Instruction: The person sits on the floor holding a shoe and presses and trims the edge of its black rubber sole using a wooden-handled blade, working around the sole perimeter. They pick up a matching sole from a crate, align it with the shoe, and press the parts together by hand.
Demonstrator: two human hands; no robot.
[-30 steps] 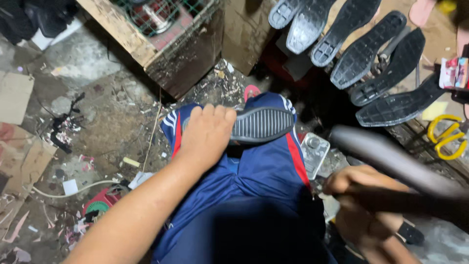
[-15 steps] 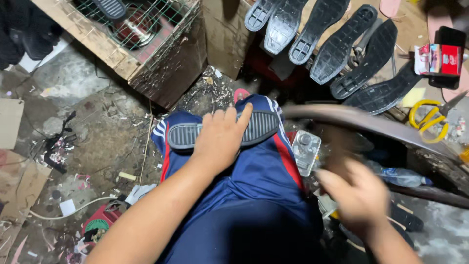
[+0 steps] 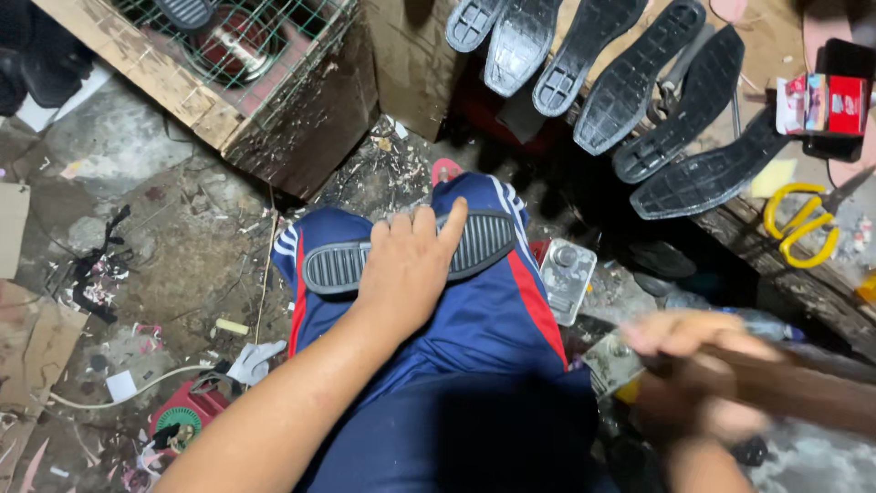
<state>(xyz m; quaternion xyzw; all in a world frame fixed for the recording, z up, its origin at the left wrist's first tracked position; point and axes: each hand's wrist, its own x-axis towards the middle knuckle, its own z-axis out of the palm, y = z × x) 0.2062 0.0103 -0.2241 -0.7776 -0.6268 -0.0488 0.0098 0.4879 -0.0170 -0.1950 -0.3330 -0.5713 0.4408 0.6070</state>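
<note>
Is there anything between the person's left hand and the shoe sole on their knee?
Nothing visible. The left hand lies flat on the black ribbed shoe sole, pressing it onto the blue-clad knee. The right hand, blurred, grips a brown handle-like tool off to the side, apart from the sole.

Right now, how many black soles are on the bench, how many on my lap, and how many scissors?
Black soles on the bench: 6
Lap sole under the left hand: 1
Yellow-handled scissors: 1
Total: 8
</note>
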